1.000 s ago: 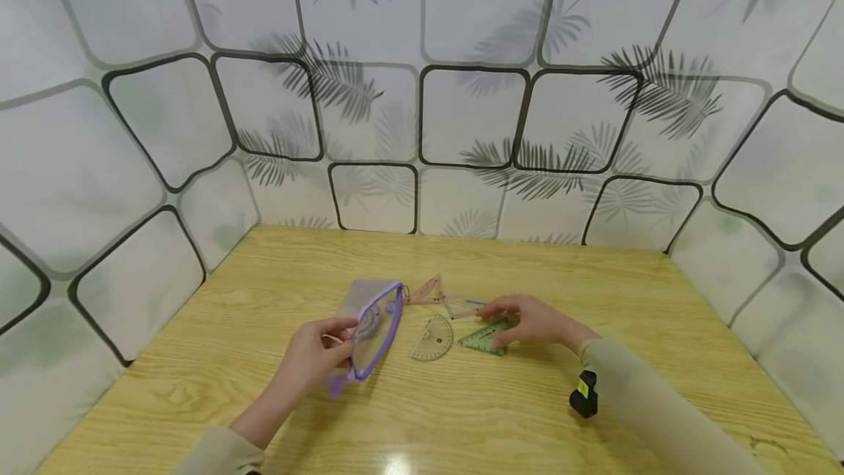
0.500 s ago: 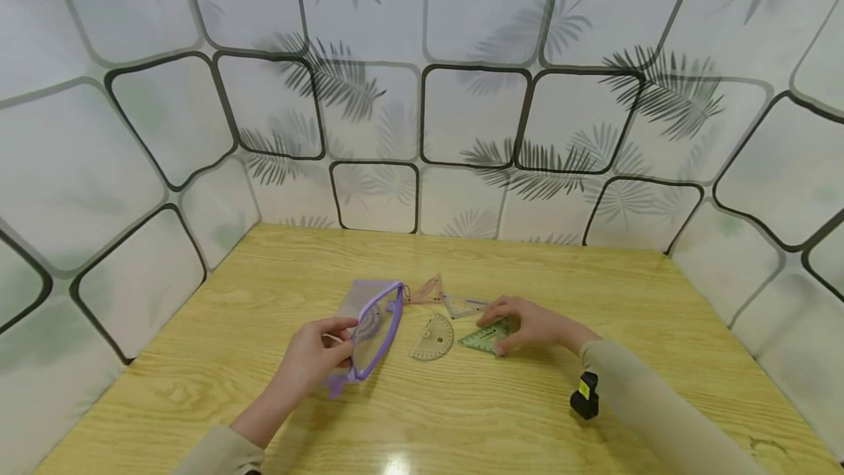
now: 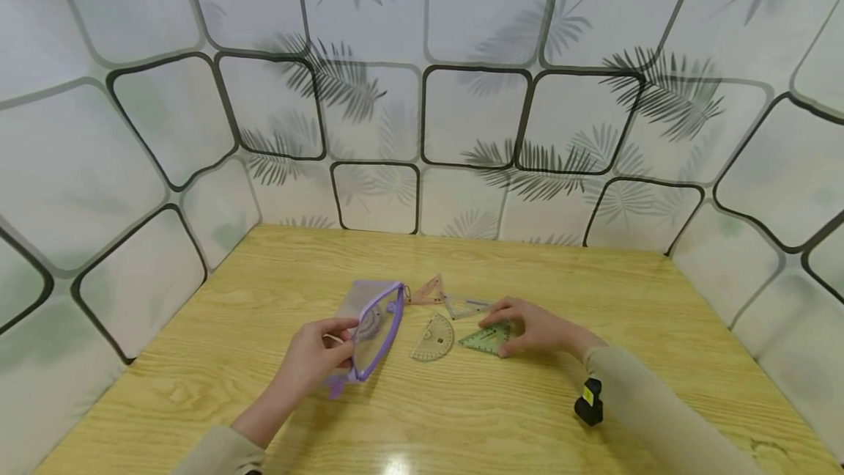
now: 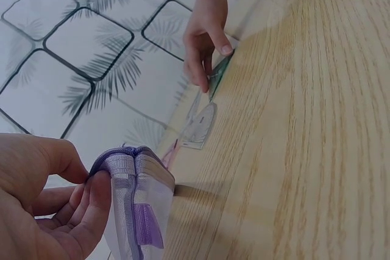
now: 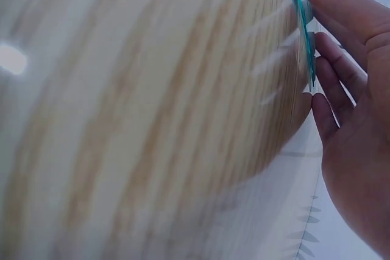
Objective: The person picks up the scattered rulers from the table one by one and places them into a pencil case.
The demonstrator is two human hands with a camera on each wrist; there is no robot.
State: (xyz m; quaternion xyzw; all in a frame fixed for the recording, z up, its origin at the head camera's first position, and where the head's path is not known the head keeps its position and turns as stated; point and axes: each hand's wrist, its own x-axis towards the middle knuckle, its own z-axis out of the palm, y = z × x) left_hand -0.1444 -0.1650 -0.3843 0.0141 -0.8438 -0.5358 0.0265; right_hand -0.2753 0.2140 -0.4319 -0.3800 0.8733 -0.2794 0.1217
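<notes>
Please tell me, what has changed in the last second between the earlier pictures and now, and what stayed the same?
The right hand closed its fingers on the green set square, now pinching it with one edge lifted slightly off the table. The left hand still holds the purple pouch open. The protractor and the other rulers did not move.

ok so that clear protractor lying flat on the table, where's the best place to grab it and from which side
Probably by its curved edge, coming from the near side. The protractor lies flat on the table with its arc facing the person, and that side is open. The pouch sits to its left and the green set square to its right, so tip the arc up with the fingers and pinch it.
</notes>
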